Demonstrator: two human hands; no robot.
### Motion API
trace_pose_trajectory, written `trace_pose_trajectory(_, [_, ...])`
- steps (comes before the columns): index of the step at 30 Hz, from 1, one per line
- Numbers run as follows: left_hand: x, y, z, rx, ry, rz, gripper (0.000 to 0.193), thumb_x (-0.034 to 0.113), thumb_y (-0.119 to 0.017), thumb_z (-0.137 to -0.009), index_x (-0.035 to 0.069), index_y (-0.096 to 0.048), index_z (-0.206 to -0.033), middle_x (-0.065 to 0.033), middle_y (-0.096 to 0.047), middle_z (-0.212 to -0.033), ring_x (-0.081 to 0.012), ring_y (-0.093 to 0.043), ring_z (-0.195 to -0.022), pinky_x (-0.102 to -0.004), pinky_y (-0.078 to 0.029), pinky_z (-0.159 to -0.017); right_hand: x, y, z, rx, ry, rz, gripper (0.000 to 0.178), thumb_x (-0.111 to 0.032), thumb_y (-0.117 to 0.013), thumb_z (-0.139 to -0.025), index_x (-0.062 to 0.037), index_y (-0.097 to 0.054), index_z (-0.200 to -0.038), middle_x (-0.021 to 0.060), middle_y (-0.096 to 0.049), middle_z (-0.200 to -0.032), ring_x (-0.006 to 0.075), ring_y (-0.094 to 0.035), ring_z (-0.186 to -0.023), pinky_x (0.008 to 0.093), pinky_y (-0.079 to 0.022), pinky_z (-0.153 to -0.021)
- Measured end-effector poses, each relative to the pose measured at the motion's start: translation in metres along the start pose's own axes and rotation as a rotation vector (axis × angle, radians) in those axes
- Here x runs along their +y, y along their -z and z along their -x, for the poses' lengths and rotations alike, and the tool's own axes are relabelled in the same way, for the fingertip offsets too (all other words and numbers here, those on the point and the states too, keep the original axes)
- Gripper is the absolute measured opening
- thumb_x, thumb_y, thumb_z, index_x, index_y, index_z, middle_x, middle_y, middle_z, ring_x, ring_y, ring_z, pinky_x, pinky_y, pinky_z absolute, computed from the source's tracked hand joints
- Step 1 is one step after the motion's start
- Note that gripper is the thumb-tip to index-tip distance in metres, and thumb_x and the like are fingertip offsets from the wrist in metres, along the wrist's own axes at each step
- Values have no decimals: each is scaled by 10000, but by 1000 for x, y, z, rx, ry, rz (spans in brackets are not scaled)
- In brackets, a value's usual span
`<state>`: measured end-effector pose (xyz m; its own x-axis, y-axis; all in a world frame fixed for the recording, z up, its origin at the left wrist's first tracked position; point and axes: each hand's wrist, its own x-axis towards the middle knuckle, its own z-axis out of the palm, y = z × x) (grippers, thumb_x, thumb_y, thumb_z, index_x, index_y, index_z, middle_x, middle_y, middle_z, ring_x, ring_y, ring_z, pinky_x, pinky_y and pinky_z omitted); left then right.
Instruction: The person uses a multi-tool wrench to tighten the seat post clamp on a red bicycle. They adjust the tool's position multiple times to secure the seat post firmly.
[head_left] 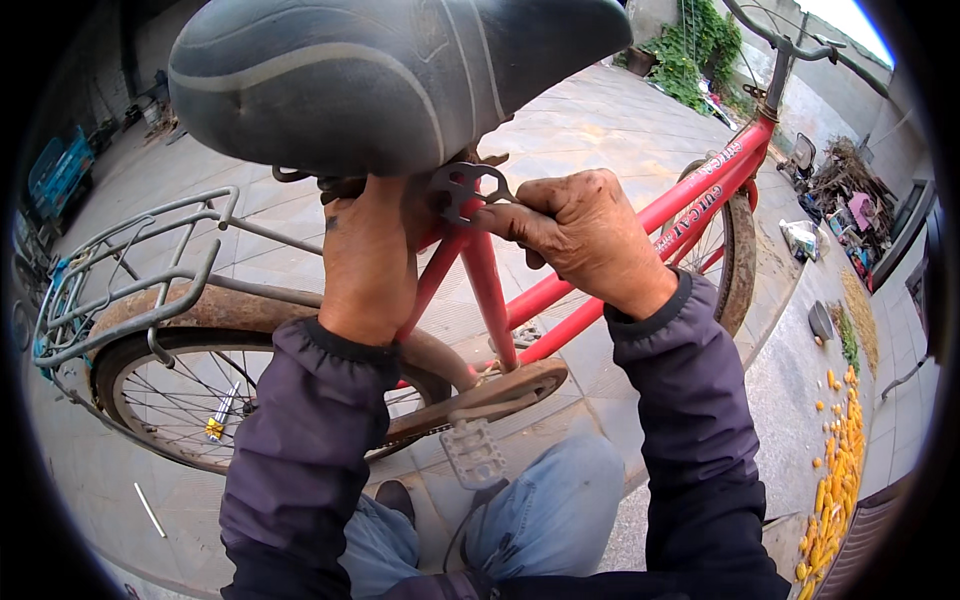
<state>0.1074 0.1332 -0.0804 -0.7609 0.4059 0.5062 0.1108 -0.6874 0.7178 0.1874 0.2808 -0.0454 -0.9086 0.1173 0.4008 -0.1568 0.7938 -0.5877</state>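
A flat grey multi-hole bicycle wrench (462,192) sits at the joint just under the dark saddle (330,85). My right hand (590,225) pinches the wrench's right end between thumb and bent fingers. Against the underside of the saddle, my left hand (372,250) reaches up beside the seat post. Its fingers are hidden behind the wrist and the saddle, so its grip cannot be seen. Below the wrench runs the red bicycle frame (485,285), with the bike standing upright across in front of me.
A metal rear rack (150,262) juts left over the rear wheel (200,400). A pedal (473,453) hangs near my knees. Handlebars (790,45) rise at far right. Corn cobs (832,490) lie at lower right, and a blue cart (62,172) stands far left.
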Motion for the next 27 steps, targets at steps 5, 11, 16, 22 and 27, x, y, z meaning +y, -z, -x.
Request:
trace_pose_trajectory(5, [6,0,1,34,109,94,294,251,-546,-919,29,-577,-1108,-71,-643,-978,-152,-631,-848,-263,-505,-703,-11,27,-15,-31,406,476,312,-365,-654,-798,-55,-687,-776,148,-558,-582,303,-567,-566,377,-444,-526])
trace_pose_trajectory(11, [7,-2,0,58,102,35,276,263,-562,-911,40,-601,-1069,-57,-645,-973,-140,-624,-859,-254,-497,-711,8,7,17,136,57,-74,310,-286,-673,-826,0,-652,-706,60,-499,-470,105,-445,-418,271,-372,-421])
trace_pose_trajectory(16, [5,-4,0,61,109,-20,356,326,-465,-945,17,-582,-1077,-81,-639,-975,-155,-619,-852,-286,-495,-736,4,-28,42,147,-243,-595,393,-333,-640,-861,-7,-612,-642,9,-501,-474,37,-438,-393,211,-347,-361])
trace_pose_trajectory(22, [0,6,-1,41,60,25,291,248,-572,-905,15,-585,-1079,-85,-635,-995,-169,-620,-888,-307,-498,-766,-3,-63,39,174,-292,-806,420,-348,-628,-868,-6,-579,-629,20,-504,-476,49,-443,-386,221,-345,-351])
trace_pose_trajectory(27, [0,4,2,18,-42,-127,313,246,-569,-907,8,-570,-1110,-87,-631,-1011,-181,-617,-913,-312,-501,-780,-5,-79,37,197,-234,-787,414,-378,-598,-881,-13,-584,-686,24,-540,-531,61,-480,-415,203,-373,-380])
